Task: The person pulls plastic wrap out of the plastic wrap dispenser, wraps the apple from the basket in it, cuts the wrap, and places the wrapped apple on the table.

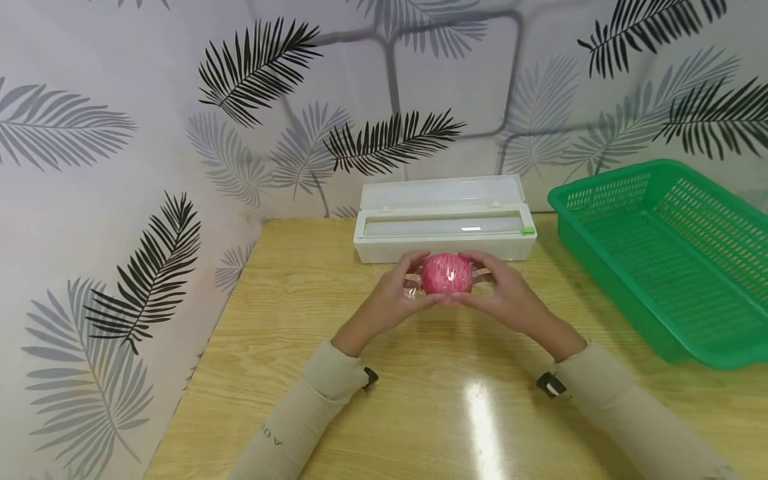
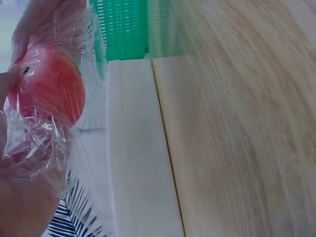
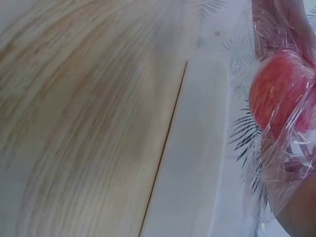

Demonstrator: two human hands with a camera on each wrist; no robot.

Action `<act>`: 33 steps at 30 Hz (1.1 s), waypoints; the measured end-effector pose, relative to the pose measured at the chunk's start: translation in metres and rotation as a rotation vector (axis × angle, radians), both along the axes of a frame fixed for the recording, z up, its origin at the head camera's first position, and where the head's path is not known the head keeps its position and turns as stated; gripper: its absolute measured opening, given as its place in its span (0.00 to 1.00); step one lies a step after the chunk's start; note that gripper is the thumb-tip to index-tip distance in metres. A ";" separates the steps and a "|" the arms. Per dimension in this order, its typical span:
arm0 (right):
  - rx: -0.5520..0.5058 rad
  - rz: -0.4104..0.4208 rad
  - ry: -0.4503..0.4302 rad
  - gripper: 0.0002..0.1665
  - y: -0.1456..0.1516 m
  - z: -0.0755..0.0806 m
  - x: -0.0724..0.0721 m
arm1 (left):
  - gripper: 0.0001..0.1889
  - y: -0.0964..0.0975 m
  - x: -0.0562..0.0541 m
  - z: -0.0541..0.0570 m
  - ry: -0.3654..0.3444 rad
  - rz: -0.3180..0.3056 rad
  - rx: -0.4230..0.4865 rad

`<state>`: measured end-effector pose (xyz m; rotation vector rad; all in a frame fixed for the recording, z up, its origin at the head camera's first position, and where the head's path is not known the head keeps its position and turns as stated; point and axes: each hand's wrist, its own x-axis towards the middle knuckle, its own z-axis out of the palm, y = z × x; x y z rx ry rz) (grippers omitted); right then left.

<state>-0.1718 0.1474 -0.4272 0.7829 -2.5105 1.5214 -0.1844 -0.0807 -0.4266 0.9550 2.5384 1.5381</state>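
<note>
Between both hands, above the wooden table, is a red apple (image 1: 447, 273) with clear plastic wrap (image 2: 42, 136) around it. My left hand (image 1: 394, 291) holds it from the left, fingers curved over the top and thumb at the lower front. From the right, my right hand (image 1: 503, 292) grips it in the same way, the two thumbs meeting below the apple. Loose, crinkled film bunches at both sides, near the palms. In the right wrist view the apple (image 3: 279, 94) shows at the right edge, film stretched over it and the fingers.
Just behind the hands stands a white cling-film box (image 1: 444, 251), lid raised, a roll visible inside and a green piece at its right end. A green plastic basket (image 1: 636, 293) sits at the right of the wooden table (image 1: 288, 287). Leaf-patterned cloth hangs behind.
</note>
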 end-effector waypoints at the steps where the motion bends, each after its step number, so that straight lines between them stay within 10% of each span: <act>1: -0.010 -0.005 -0.012 0.41 0.000 0.001 0.000 | 0.41 0.000 0.001 0.001 0.003 0.007 0.003; 16: -0.066 -0.048 -0.052 0.35 -0.011 0.035 0.014 | 0.33 0.005 0.009 0.013 0.067 0.117 0.039; 26: -0.073 -0.105 -0.090 0.34 -0.006 0.020 0.002 | 0.36 0.009 0.015 0.022 0.076 0.098 0.020; 33: -0.067 -0.120 -0.163 0.32 -0.005 0.023 -0.003 | 0.48 0.011 0.012 0.019 0.267 0.027 -0.123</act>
